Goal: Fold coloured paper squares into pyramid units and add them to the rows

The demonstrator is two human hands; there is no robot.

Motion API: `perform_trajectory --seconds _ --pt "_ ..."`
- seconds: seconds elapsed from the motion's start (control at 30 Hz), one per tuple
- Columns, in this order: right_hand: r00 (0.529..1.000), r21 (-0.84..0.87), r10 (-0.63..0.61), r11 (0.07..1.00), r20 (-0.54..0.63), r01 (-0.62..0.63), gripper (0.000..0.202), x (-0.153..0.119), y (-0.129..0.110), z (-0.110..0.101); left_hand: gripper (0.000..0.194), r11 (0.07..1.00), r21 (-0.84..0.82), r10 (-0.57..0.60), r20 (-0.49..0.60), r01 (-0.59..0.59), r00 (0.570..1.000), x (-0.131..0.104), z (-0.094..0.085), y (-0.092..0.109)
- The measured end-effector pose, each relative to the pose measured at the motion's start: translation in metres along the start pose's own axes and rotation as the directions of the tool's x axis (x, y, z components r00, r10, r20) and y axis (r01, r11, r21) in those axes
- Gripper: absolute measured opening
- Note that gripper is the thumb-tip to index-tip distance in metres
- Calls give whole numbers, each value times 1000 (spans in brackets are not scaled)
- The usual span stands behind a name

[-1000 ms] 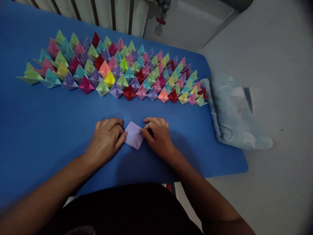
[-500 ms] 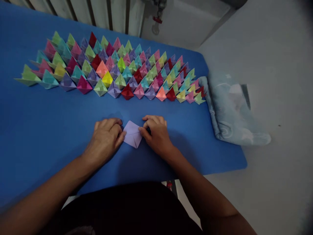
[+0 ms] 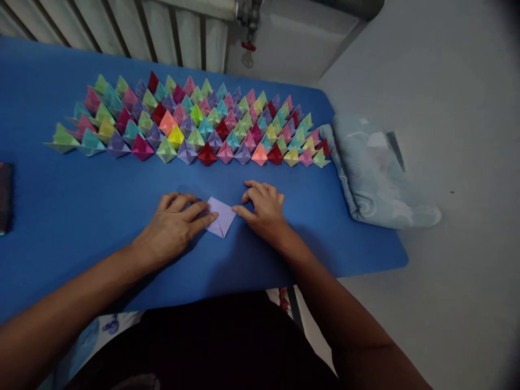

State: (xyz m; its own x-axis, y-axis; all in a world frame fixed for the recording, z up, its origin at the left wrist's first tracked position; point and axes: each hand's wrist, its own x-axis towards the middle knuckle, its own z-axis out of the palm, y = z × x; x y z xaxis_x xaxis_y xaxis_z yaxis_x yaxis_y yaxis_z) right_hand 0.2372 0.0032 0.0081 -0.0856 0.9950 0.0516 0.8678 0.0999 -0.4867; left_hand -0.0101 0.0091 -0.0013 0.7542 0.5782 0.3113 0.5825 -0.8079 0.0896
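A small lilac piece of origami paper (image 3: 224, 212), folded into a diamond with crease lines meeting near its middle, lies on the blue table. From its left side my left hand (image 3: 173, 223) holds it, thumb pressed on top and fingers along the edge. At the opposite corner is my right hand (image 3: 266, 211), its thumb tip touching the paper while the index finger stays apart from it. Beyond both hands stand rows of folded paper boats (image 3: 206, 154) in many colours.
The blue table (image 3: 122, 189) ends in a rounded right corner. A folded pale blue blanket (image 3: 361, 168) lies over that side. Behind are a white radiator (image 3: 189, 43) and a valve with a red handle (image 3: 248, 46). A dark object (image 3: 5, 197) shows at the left edge.
My left thumb has slid further onto the lilac paper. My right index finger has spread away from its thumb. The view has shifted, bringing the dark object at left into sight.
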Motion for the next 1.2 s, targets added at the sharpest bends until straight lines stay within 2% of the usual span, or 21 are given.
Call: perform_trajectory --seconds 0.1,0.17,0.23,0.33,0.5,0.67,0.8,1.07,1.2 --pt "999 23 7 1000 -47 -6 13 -2 -7 -8 40 1000 22 -3 -14 3 1000 -1 2 3" --pt "993 105 -61 992 -104 72 10 -2 -20 -10 39 1000 21 -8 -26 9 1000 -1 3 4" --pt "985 261 -161 950 -68 174 14 0 -32 -7 39 999 -4 -33 -24 32 999 0 3 5" --pt "971 361 -234 911 53 200 16 7 -40 4 40 998 -33 -50 -7 50 999 -1 2 6" --pt "949 335 -296 909 105 246 18 14 -28 15 39 1000 20 0 -39 1 999 -13 -3 9" --pt "924 396 -339 884 177 248 29 13 -21 7 37 999 33 -39 -48 40 998 -23 -8 13" --pt "888 347 -392 889 239 299 27 12 -24 0 34 997 15 -75 -25 76 997 -20 -11 15" --pt "841 309 -512 840 175 447 19 9 -20 7 28 984 -91 -153 -5 152 988 -12 -14 16" --pt "841 283 -521 837 149 468 14 9 -19 13 24 981 -110 -165 -20 162 986 -8 -13 14"
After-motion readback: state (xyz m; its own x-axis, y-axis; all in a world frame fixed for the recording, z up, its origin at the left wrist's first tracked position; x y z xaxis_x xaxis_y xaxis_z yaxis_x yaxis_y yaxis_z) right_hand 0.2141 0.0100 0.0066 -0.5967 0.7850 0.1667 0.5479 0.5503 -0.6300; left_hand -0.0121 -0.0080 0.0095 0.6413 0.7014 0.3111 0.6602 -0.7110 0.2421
